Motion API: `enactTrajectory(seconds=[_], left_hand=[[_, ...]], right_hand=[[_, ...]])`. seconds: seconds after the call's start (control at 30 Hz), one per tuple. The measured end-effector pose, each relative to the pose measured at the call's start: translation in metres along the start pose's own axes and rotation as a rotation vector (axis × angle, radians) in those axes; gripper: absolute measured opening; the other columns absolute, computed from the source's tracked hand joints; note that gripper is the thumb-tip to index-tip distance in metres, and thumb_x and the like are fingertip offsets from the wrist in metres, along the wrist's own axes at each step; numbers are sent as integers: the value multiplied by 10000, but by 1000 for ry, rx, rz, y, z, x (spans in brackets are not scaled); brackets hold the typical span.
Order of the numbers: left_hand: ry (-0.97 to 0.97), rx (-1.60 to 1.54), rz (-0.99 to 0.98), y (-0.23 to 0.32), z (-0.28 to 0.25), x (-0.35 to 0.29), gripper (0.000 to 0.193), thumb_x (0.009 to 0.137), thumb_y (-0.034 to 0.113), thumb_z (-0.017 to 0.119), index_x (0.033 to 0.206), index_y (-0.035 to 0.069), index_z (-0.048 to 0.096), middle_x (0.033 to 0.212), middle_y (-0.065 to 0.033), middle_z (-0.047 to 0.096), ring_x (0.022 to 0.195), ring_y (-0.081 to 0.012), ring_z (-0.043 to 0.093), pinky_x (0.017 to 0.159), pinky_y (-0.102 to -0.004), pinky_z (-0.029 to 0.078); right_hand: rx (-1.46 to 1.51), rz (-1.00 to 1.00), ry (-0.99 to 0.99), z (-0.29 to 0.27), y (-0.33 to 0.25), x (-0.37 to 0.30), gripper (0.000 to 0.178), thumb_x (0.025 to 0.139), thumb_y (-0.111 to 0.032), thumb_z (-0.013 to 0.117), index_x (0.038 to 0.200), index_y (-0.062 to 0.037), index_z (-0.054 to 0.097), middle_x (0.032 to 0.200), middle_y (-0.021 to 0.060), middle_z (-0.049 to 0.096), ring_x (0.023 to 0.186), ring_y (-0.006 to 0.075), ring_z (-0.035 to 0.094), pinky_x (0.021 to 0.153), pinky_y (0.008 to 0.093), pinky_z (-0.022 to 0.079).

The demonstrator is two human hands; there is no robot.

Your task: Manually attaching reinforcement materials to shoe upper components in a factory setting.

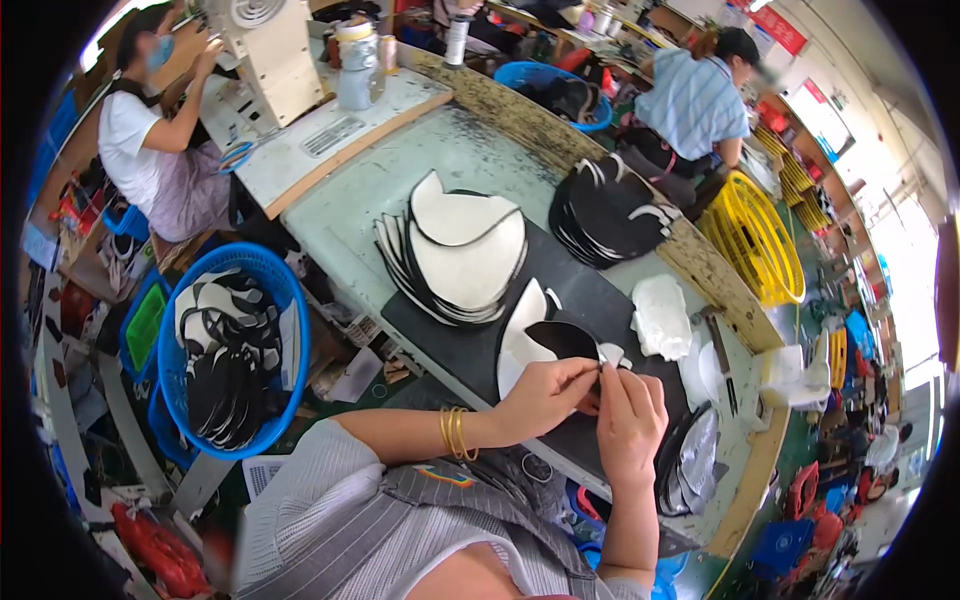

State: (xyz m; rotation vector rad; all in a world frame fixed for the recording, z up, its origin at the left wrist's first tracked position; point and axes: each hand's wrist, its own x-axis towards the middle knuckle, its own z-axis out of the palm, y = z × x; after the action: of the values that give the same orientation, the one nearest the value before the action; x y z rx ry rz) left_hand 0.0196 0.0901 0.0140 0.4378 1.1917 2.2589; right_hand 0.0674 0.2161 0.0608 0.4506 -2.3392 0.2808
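Observation:
My left hand (548, 400), with gold bangles at its wrist, is closed in a pinch at the edge of a curved black-and-white shoe-upper piece (520, 345). Fingertip to fingertip with it, my right hand (632, 420) pinches the same edge, where a small white tab (612, 354) shows. My fingers hide the exact spot they grip. The piece rests on a dark mat (440, 340). Beyond it lies a fanned stack of white pieces with black edges (465, 250). Farther right is a stack of black pieces (600, 220).
A white crumpled wad (661, 316) lies right of my hands, near silver-and-black pieces (695, 462). A blue basket (292, 400) of cut pieces stands at left. A sewing machine (270, 60) is at far left. Two co-workers sit beyond; yellow baskets (755, 240) stand at right.

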Motion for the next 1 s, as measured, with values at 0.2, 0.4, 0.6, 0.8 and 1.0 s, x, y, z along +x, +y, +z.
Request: enactTrajectory(seconds=[0.2, 0.4, 0.6, 0.8, 1.0], left_hand=[[13, 68, -112, -1, -10, -2, 217, 949, 82, 501, 1106, -56, 560, 933, -84, 633, 835, -149, 645, 738, -270, 560], [-76, -153, -115, 10, 9, -5, 189, 918, 135, 591, 1022, 20, 485, 947, -49, 585, 818, -98, 608, 699, -238, 551], [80, 600, 628, -21, 12, -5, 203, 839, 69, 672, 803, 7, 483, 765, -47, 505, 656, -58, 491, 511, -228, 400], [279, -111, -214, -3, 33, -5, 190, 956, 243, 516, 868, 81, 561, 751, 55, 505, 672, -4, 434, 573, -182, 362], [100, 458, -174, -26, -5, -4, 235, 948, 211, 559, 904, -6, 637, 707, 83, 508, 649, 4, 402, 569, -168, 339]], right_hand=[[-1, 247, 60, -3, 1, -7, 198, 683, 36, 673, 874, -2, 637, 783, 81, 583, 680, 206, 566, 573, 296, 468], [615, 592, 20, -15, -16, -8, 79, 778, 45, 600, 839, 9, 633, 734, 40, 589, 639, 87, 539, 597, 200, 418], [916, 868, 170, -5, -23, -21, 46, 899, -24, 525, 915, 4, 557, 770, -19, 520, 706, 38, 463, 613, 176, 363], [35, 420, 286, 28, -15, -41, 55, 877, -42, 597, 880, -7, 555, 669, 123, 565, 499, 227, 554, 470, 325, 428], [183, 1124, 178, -2, -27, -145, 97, 944, -79, 513, 986, -23, 581, 711, 13, 537, 621, 68, 467, 525, 225, 382]])
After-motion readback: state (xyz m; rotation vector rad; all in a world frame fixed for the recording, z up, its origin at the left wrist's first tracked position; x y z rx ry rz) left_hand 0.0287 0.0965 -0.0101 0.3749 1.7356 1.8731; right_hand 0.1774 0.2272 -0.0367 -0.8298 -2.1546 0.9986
